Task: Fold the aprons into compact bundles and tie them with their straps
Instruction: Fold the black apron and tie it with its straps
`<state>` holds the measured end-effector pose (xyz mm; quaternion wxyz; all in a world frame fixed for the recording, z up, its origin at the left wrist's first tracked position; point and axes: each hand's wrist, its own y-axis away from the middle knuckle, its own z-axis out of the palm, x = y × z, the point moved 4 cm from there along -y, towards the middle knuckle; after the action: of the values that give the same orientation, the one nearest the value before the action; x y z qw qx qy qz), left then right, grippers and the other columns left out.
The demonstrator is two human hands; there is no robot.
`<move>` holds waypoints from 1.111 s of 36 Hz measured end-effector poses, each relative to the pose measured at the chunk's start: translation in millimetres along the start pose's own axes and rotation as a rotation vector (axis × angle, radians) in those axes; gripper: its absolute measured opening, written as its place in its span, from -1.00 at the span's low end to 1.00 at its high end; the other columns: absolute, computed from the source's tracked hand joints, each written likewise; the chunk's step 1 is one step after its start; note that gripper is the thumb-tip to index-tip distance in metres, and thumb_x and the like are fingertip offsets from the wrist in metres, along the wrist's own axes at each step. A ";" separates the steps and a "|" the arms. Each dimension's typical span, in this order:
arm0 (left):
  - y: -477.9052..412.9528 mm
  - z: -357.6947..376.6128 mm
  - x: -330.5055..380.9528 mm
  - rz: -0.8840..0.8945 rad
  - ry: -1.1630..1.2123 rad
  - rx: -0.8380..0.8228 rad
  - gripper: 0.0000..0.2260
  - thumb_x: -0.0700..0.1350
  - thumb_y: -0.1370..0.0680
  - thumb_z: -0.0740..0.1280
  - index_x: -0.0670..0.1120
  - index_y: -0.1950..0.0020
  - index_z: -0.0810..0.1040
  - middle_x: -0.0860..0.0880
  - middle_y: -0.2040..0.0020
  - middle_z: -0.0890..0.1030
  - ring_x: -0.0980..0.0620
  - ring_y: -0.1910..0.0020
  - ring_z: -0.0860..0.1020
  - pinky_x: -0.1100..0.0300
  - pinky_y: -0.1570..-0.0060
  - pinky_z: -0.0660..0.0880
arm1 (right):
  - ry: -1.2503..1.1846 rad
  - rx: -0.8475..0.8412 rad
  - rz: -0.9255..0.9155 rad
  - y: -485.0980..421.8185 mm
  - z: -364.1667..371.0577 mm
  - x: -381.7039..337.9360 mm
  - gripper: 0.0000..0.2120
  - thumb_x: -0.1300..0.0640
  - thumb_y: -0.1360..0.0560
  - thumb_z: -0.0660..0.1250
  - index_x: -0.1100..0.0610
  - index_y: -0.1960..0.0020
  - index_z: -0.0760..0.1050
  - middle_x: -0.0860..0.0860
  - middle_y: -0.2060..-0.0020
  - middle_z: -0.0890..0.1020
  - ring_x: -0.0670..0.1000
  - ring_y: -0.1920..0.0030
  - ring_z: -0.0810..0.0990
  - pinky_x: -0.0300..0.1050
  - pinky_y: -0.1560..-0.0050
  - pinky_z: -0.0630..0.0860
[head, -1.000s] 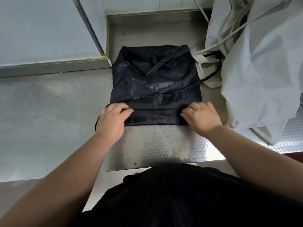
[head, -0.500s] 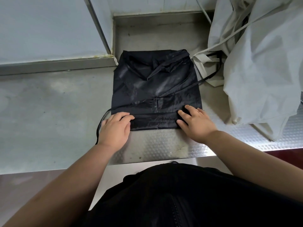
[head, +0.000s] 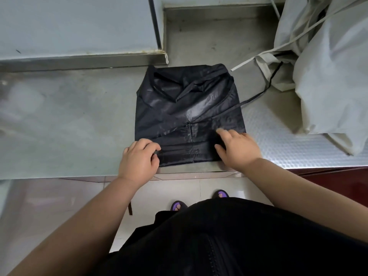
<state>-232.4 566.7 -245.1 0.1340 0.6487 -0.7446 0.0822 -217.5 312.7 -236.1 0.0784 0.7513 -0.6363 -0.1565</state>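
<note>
A shiny black apron (head: 185, 108) lies folded into a rectangle on the steel counter (head: 69, 124), its near edge rolled into a narrow band (head: 185, 154). My left hand (head: 138, 161) pinches the left end of that band. My right hand (head: 237, 149) rests on the right end, fingers spread over the fabric. One black strap (head: 256, 96) trails from the apron's right side toward the grey pile. Another strap end (head: 130, 209) hangs below the counter edge by my left forearm.
A heap of pale grey aprons (head: 328, 76) with white ties fills the right of the counter. A raised ledge (head: 83, 58) and wall panel stand behind at left. The counter's front edge (head: 199, 172) runs just under my hands; tiled floor and my feet show below.
The view has tipped downward, so the counter edge and floor now show. The rolled band at the apron's near edge has grown a little wider, and my right fingers have spread further onto the fabric.
</note>
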 end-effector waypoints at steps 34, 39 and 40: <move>-78.9 -47.5 -75.6 -0.700 -0.102 -0.067 -0.64 -0.01 -0.56 0.09 -0.13 -0.20 0.52 -0.18 -0.25 0.43 -0.19 -0.30 0.30 -0.07 -0.20 0.27 | -0.017 -0.060 0.254 -43.2 -9.1 3.9 -0.40 -0.13 -0.61 0.06 0.16 -0.52 -0.01 0.18 -0.33 0.28 0.21 -0.23 0.43 0.03 -0.15 0.39; -62.2 -54.6 -75.2 -0.625 -0.059 0.162 -0.73 -0.08 -0.52 0.22 -0.12 -0.14 0.58 -0.13 -0.35 0.36 -0.18 -0.34 0.24 -0.04 -0.26 0.20 | -0.045 0.149 0.161 -31.0 -20.2 3.4 -0.44 -0.17 -0.56 0.11 0.14 -0.43 0.24 0.17 -0.19 0.46 0.23 -0.13 0.50 0.07 -0.12 0.39; -61.8 -55.5 -71.0 -0.539 -0.032 0.230 -0.75 -0.11 -0.50 0.23 -0.13 -0.10 0.60 -0.14 -0.31 0.40 -0.20 -0.31 0.29 -0.03 -0.24 0.23 | -0.063 0.232 0.049 -27.6 -23.5 0.6 -0.49 -0.18 -0.54 0.13 0.17 -0.30 0.41 0.17 -0.06 0.54 0.23 -0.03 0.55 0.06 -0.04 0.43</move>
<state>-157.5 641.2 -217.2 0.0647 0.8353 -0.5333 0.1172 -183.9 315.1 -222.9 -0.0250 0.7342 -0.6706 -0.1033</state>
